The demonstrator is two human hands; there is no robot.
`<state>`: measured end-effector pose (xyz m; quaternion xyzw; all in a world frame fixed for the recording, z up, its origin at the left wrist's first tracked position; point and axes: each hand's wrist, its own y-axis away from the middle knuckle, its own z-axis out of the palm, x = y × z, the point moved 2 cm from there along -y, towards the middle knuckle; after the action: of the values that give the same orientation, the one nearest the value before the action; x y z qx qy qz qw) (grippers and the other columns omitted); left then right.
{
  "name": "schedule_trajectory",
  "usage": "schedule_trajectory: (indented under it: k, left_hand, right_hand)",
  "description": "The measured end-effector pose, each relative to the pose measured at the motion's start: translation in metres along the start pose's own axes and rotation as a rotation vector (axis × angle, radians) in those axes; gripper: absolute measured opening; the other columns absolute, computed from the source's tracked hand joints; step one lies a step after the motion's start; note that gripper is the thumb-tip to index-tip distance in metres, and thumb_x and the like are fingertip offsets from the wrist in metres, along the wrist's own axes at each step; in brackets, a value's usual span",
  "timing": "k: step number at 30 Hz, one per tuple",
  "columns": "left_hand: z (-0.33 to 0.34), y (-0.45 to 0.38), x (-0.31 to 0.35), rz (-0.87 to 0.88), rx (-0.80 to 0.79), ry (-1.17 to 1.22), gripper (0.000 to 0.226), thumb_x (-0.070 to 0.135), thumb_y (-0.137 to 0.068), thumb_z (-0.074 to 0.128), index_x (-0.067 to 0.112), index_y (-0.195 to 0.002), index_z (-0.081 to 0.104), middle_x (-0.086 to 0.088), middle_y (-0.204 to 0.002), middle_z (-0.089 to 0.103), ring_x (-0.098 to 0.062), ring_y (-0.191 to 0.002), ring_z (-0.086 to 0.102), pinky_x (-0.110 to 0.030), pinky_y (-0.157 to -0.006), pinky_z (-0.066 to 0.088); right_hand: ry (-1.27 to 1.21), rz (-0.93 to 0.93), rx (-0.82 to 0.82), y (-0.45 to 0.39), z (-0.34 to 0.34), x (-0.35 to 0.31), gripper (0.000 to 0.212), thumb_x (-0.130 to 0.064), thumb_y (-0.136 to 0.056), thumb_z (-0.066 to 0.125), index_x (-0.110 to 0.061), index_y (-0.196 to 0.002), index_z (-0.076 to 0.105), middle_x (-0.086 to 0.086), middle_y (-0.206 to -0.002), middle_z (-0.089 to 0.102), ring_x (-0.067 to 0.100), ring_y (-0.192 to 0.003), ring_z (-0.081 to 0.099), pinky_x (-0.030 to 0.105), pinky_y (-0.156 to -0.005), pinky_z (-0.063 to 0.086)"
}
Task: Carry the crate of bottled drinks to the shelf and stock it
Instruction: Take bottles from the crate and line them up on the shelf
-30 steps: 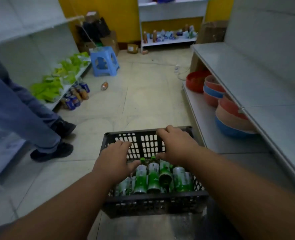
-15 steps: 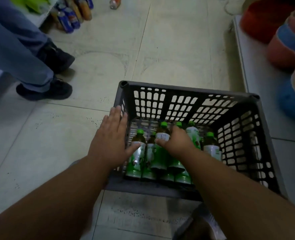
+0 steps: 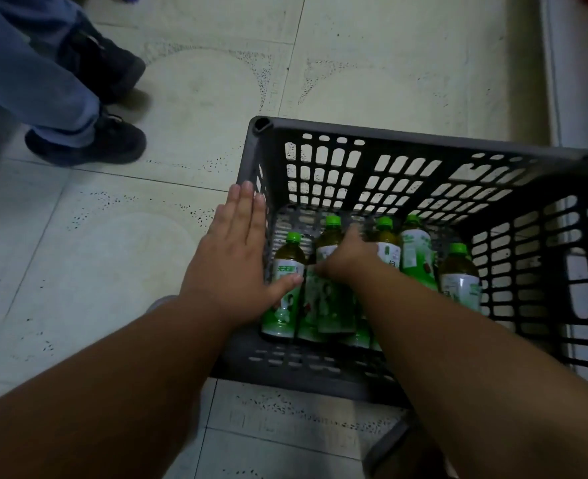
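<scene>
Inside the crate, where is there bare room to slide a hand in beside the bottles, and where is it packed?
Free: the crate floor along the far wall, beyond the bottle caps, and the right side past the rightmost bottle. Crowded: the near-left corner, where the bottles bunch together, the right hand is among them and the left hand lies along the left wall.

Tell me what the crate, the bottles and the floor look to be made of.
Crate: dark grey moulded plastic, matte, with slotted lattice walls. Bottles: probably clear plastic, glossy, with green caps and printed wrap labels over dark liquid. Floor: pale tiles, likely ceramic or stone, faintly speckled, with visible joint lines.
</scene>
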<state>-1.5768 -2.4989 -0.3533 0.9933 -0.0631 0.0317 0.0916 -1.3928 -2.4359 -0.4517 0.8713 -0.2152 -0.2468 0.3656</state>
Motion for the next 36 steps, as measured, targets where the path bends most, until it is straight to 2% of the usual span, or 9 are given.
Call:
schedule_trajectory:
  k: [4,9,13,16,19,22,26,29,36]
  left_hand:
    - [-0.017,0.003,0.008,-0.033,-0.106,0.058,0.123,0.087,-0.077,0.035,0.010,-0.154,-0.022,-0.012,-0.163,-0.028,-0.023,-0.150,-0.025,-0.035,-0.118,-0.010]
    - [-0.087,0.016,0.063,0.086,-0.118,0.364,0.125,0.070,-0.071,0.073,0.018,-0.161,0.005,-0.001,-0.168,0.010,-0.019,-0.153,0.012,-0.036,-0.123,0.018]
    - [-0.148,0.033,0.136,0.174,-0.056,0.552,0.128,0.079,-0.055,0.077,0.028,-0.159,0.022,0.006,-0.162,0.031,-0.016,-0.146,0.032,-0.041,-0.119,0.031]
    - [-0.187,0.042,0.199,0.267,0.027,0.670,0.128,0.092,-0.039,0.072,0.036,-0.149,0.037,0.012,-0.147,0.050,-0.010,-0.132,0.050,-0.043,-0.107,0.047]
    - [-0.228,0.060,0.275,0.427,0.073,0.737,0.103,0.071,-0.049,0.085,0.037,-0.140,0.048,0.014,-0.136,0.058,-0.004,-0.121,0.055,-0.035,-0.102,0.048]
    - [-0.250,0.077,0.351,0.583,0.053,0.787,0.061,0.040,-0.058,0.093,0.045,-0.107,0.057,0.022,-0.104,0.068,0.006,-0.093,0.065,-0.023,-0.081,0.054]
    - [-0.250,0.079,0.453,0.775,0.027,0.720,0.067,0.052,-0.057,0.090,0.047,-0.112,0.053,0.030,-0.105,0.061,0.016,-0.098,0.058,-0.003,-0.074,0.043]
    - [-0.235,0.070,0.526,0.836,0.024,0.514,0.122,0.082,-0.055,0.070,0.024,-0.155,0.030,-0.001,-0.153,0.042,-0.016,-0.138,0.043,-0.030,-0.110,0.039]
    - [-0.183,0.039,0.641,0.879,-0.029,0.248,0.119,0.077,-0.077,0.059,0.012,-0.160,0.003,-0.006,-0.169,0.004,-0.021,-0.154,0.008,-0.036,-0.123,0.013]
  right_hand:
    - [-0.195,-0.288,-0.035,0.046,-0.033,0.008,0.103,-0.028,-0.069,0.086,-0.026,-0.147,0.019,0.012,-0.127,0.057,0.032,-0.108,0.062,0.045,-0.090,0.055]
    - [-0.371,-0.567,0.137,0.150,-0.125,0.023,0.084,-0.021,-0.064,0.088,-0.035,-0.127,0.034,-0.003,-0.112,0.062,0.016,-0.096,0.067,0.041,-0.086,0.058]
    - [-0.483,-0.729,0.385,0.246,-0.212,0.055,0.081,-0.017,-0.066,0.087,-0.034,-0.126,0.036,-0.011,-0.108,0.064,0.004,-0.095,0.065,0.026,-0.085,0.056]
    - [-0.549,-0.798,0.555,0.315,-0.266,0.098,0.079,-0.016,-0.065,0.088,-0.028,-0.129,0.043,-0.011,-0.108,0.066,0.002,-0.096,0.067,0.030,-0.086,0.058]
    - [-0.535,-0.795,0.719,0.367,-0.308,0.153,0.080,-0.019,-0.064,0.089,-0.027,-0.129,0.042,-0.014,-0.106,0.065,-0.002,-0.095,0.066,0.026,-0.084,0.057]
    - [-0.473,-0.742,0.873,0.398,-0.338,0.213,0.087,-0.026,-0.062,0.088,-0.029,-0.134,0.039,-0.011,-0.109,0.065,0.007,-0.098,0.066,0.035,-0.085,0.056]
    - [-0.516,-0.622,1.057,0.413,-0.371,0.301,0.085,-0.024,-0.062,0.088,-0.030,-0.132,0.041,-0.011,-0.109,0.065,0.009,-0.098,0.065,0.039,-0.087,0.056]
    - [-0.577,-0.473,1.168,0.409,-0.393,0.366,0.085,-0.022,-0.065,0.087,-0.030,-0.135,0.040,-0.011,-0.111,0.063,0.010,-0.099,0.064,0.030,-0.085,0.052]
    - [-0.610,-0.173,1.362,0.358,-0.424,0.477,0.087,-0.019,-0.061,0.084,-0.034,-0.134,0.040,-0.004,-0.118,0.063,0.020,-0.104,0.063,0.033,-0.084,0.052]
